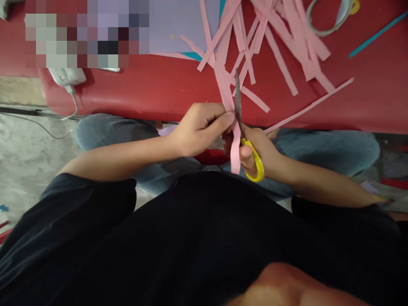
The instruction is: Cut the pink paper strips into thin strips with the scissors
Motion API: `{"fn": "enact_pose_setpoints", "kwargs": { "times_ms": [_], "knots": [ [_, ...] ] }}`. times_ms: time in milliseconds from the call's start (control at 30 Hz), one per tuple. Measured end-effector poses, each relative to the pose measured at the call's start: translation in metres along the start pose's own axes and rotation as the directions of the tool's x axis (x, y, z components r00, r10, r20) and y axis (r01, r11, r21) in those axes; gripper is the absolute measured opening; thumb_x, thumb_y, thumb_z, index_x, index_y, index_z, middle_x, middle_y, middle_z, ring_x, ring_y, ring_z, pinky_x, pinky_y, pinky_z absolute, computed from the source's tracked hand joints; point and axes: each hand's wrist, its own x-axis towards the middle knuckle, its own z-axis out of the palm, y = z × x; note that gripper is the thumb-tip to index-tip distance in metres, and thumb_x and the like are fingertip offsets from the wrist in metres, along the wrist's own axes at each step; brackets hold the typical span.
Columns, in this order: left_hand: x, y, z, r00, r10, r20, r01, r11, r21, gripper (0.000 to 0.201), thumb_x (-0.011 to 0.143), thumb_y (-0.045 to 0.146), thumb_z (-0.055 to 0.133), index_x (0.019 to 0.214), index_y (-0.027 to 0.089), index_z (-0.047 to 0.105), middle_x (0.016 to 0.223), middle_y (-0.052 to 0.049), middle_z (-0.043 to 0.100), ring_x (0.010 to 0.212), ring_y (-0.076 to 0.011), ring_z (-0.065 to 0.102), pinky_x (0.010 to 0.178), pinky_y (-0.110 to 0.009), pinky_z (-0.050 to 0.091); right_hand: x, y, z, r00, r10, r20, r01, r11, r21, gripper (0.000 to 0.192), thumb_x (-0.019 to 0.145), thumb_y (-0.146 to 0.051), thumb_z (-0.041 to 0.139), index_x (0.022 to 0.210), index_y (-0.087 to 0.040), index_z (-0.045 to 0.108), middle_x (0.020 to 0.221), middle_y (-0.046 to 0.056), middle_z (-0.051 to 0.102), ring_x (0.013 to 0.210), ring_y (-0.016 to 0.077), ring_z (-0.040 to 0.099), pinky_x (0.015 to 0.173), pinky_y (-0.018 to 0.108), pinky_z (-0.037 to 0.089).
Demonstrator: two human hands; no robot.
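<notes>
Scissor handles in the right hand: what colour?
Yellow handles, clearest in the head view.

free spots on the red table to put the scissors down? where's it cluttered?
Bare red table: the strip between the white charger and the left hand. Also the right end, below the teal strip. Crowded: the top middle, under the heap of pink strips and the lilac sheet. Right hand holds the scissors.

The left hand (pixel 199 129) pinches a pink paper strip (pixel 230 111) — the right hand (pixel 259 155) works yellow-handled scissors (pixel 245 131) along it, above a red worktop (pixel 153 87) strewn with loose pink strips (pixel 280 38).
</notes>
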Motion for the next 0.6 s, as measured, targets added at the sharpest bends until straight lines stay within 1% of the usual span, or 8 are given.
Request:
{"fn": "enact_pose_setpoints", "kwargs": {
  "times_ms": [67, 100, 200, 333, 433, 500, 600],
  "knots": [
    [0.0006, 0.0004, 0.0002, 1.0, -0.007, 0.005, 0.007, 1.0, -0.019, 0.059, 0.113, 0.064, 0.061, 0.076, 0.02, 0.074, 0.067, -0.003, 0.068, 0.06, -0.014, 0.06, 0.06, -0.031, 0.047, -0.0002, 0.0003, 0.0007, 1.0, 0.0, -0.001, 0.0, 1.0, -0.002, 0.084, 0.102, -0.092, 0.043, 0.132, -0.018, 0.069, 0.095, 0.011, 0.076, 0.077, 0.0258, 0.069, 0.074, 0.038, 0.048],
    [0.0009, 0.0005, 0.0005, 1.0, -0.012, 0.006, 0.013, 1.0, -0.026, 0.059, 0.112, 0.065, 0.062, 0.075, 0.02, 0.074, 0.067, -0.003, 0.068, 0.06, -0.0143, 0.06, 0.059, -0.032, 0.047, -0.0002, 0.0004, 0.0012, 1.0, -0.004, -0.005, 0.004, 1.0, 0.0, 0.084, 0.102, -0.092, 0.043, 0.132, -0.018, 0.069, 0.094, 0.01, 0.075, 0.076, 0.0258, 0.068, 0.074, 0.038, 0.048],
    [0.001, 0.0003, 0.0019, 1.0, -0.024, 0.004, 0.024, 0.998, -0.063, 0.059, 0.112, 0.065, 0.062, 0.074, 0.021, 0.073, 0.067, -0.003, 0.069, 0.062, -0.0154, 0.063, 0.06, -0.032, 0.051, -0.0001, -0.0003, 0.0022, 1.0, 0.002, -0.016, -0.001, 1.0, 0.02, 0.089, 0.1, -0.094, 0.041, 0.136, -0.018, 0.07, 0.088, 0.008, 0.072, 0.072, 0.0251, 0.065, 0.073, 0.038, 0.048],
    [0.0007, -0.0002, 0.0031, 0.999, -0.039, 0.009, 0.04, 0.991, -0.124, 0.057, 0.11, 0.063, 0.067, 0.072, 0.021, 0.073, 0.068, -0.004, 0.07, 0.063, -0.0162, 0.067, 0.063, -0.032, 0.055, 0.0004, -0.0033, 0.0019, 0.999, 0.027, -0.018, -0.026, 0.998, 0.05, 0.091, 0.097, -0.097, 0.048, 0.131, -0.016, 0.071, 0.085, 0.007, 0.071, 0.07, 0.0228, 0.062, 0.071, 0.037, 0.046],
    [0.0011, 0.0003, 0.0026, 0.998, -0.058, 0.014, 0.059, 0.99, -0.128, 0.056, 0.108, 0.064, 0.069, 0.072, 0.021, 0.073, 0.069, -0.005, 0.072, 0.064, -0.0176, 0.069, 0.065, -0.033, 0.057, 0.0005, -0.0044, 0.0015, 0.999, 0.036, -0.02, -0.035, 0.997, 0.064, 0.096, 0.093, -0.101, 0.047, 0.132, -0.015, 0.07, 0.086, 0.007, 0.071, 0.071, 0.0229, 0.062, 0.071, 0.037, 0.047],
    [0.0017, 0.001, 0.0021, 0.998, -0.063, 0.021, 0.065, 0.989, -0.132, 0.056, 0.108, 0.065, 0.07, 0.072, 0.022, 0.073, 0.068, -0.004, 0.072, 0.065, -0.0183, 0.069, 0.065, -0.033, 0.058, 0.0004, -0.004, 0.0017, 0.999, 0.034, -0.013, -0.033, 0.998, 0.046, 0.096, 0.094, -0.101, 0.046, 0.132, -0.016, 0.07, 0.087, 0.008, 0.072, 0.072, 0.0238, 0.064, 0.073, 0.037, 0.049],
    [0.0023, 0.0023, 0.0016, 0.997, -0.07, 0.017, 0.072, 0.986, -0.148, 0.058, 0.107, 0.067, 0.07, 0.07, 0.022, 0.073, 0.066, -0.004, 0.071, 0.064, -0.0177, 0.069, 0.064, -0.032, 0.058, 0.0009, -0.0035, 0.0028, 1.0, 0.015, -0.025, -0.015, 1.0, -0.012, 0.09, 0.097, -0.097, 0.045, 0.13, -0.018, 0.07, 0.088, 0.008, 0.073, 0.074, 0.0252, 0.067, 0.075, 0.039, 0.052]
  ]
}}
